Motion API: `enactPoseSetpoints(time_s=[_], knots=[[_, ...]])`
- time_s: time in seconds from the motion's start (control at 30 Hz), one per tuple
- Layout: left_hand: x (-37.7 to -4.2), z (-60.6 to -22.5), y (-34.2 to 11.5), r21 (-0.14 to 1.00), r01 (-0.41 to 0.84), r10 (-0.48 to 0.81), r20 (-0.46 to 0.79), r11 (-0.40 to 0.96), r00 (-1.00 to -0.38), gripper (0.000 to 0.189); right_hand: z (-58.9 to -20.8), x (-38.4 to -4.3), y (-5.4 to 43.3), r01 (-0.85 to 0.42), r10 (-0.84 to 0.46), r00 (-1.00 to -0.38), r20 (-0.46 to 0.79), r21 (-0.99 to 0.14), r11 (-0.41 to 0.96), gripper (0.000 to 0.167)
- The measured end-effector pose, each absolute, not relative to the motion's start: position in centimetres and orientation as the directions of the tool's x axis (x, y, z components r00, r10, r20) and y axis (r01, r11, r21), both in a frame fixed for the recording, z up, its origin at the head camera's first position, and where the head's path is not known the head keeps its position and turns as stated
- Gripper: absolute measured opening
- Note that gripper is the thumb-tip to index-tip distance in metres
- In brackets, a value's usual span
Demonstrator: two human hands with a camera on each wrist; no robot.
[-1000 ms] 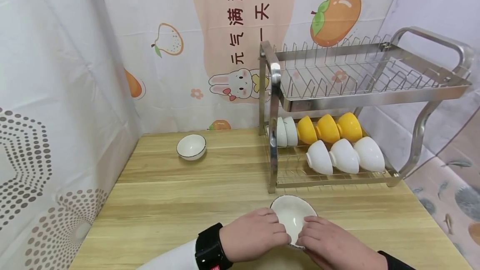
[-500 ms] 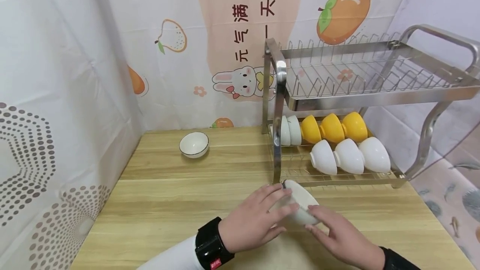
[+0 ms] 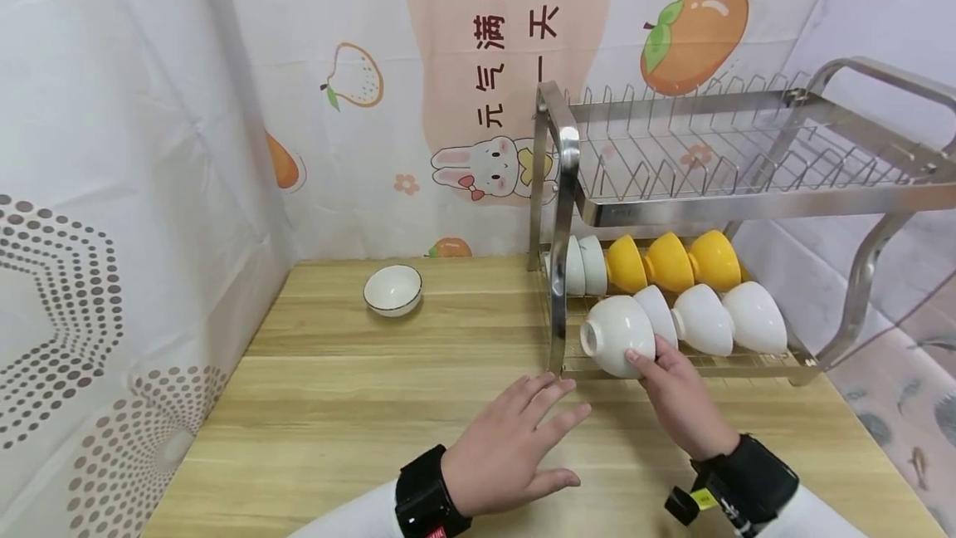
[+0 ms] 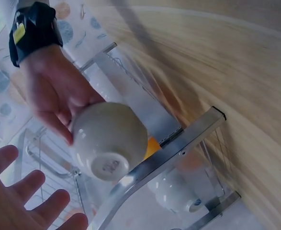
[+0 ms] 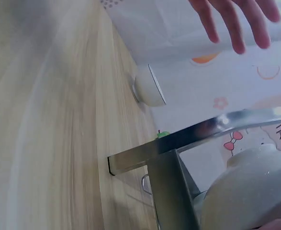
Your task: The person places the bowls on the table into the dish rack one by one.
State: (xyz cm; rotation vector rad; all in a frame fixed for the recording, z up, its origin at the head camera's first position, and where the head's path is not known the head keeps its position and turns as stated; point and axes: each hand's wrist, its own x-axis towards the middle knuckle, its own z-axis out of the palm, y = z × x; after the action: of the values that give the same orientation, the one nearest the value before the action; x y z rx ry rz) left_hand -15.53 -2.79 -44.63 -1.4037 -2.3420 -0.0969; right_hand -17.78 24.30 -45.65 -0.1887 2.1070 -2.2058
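My right hand (image 3: 683,401) pinches a white bowl (image 3: 618,337) by its rim, thumb on the outside. The bowl is tipped on its side, foot toward the left, at the front left of the rack's lower tier. Behind it, partly hidden, stand several white bowls (image 3: 704,320) in a row. My left hand (image 3: 511,447) hovers over the table with spread fingers, holding nothing. In the left wrist view the held bowl (image 4: 109,139) shows a mark on its foot. The right wrist view catches only part of that bowl (image 5: 250,191).
A steel two-tier dish rack (image 3: 563,189) stands at the back right; wire slots line its upper tier. Yellow bowls (image 3: 668,262) and pale bowls (image 3: 593,266) fill the lower back row. Another white bowl with a dark rim (image 3: 393,290) sits upright at the back left of the table (image 3: 336,413).
The bowl, first upright between both hands, has been tilted onto its side and carried up to the rack's lower tier by my right hand. My left hand has let go of it.
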Motion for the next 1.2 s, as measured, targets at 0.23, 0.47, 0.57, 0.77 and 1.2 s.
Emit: enactPoseSetpoints(time_s=[0.23, 0.47, 0.57, 0.77, 1.2], knots=[[-15.3, -45.1, -2.7, -0.119, 0.854, 0.829, 0.337, 0.507, -0.446, 0.07, -46.3, -20.0, 24.6, 0.059, -0.126, -0.99, -0.056, -0.998, -0.02, 0.065], [-15.2, -45.4, -2.4, -0.113, 0.849, 0.833, 0.295, 0.516, -0.467, 0.07, -47.4, -21.5, 25.0, 0.133, -0.088, -0.987, -0.135, -0.991, 0.026, 0.07], [-15.2, -45.4, -2.4, -0.113, 0.849, 0.833, 0.294, 0.517, -0.468, 0.07, -47.4, -22.0, 25.0, 0.134, -0.084, -0.987, -0.138, -0.99, 0.043, 0.069], [-15.2, -45.4, -2.3, -0.127, 0.846, 0.833, 0.299, 0.518, -0.465, 0.07, -47.2, -22.7, 24.8, 0.136, -0.061, -0.988, -0.144, -0.983, 0.124, 0.063], [-15.1, -45.8, -2.5, -0.129, 0.836, 0.828, 0.282, 0.533, -0.485, 0.07, -46.9, -23.4, 23.9, 0.119, 0.028, -0.993, -0.118, -0.912, 0.391, 0.047]])
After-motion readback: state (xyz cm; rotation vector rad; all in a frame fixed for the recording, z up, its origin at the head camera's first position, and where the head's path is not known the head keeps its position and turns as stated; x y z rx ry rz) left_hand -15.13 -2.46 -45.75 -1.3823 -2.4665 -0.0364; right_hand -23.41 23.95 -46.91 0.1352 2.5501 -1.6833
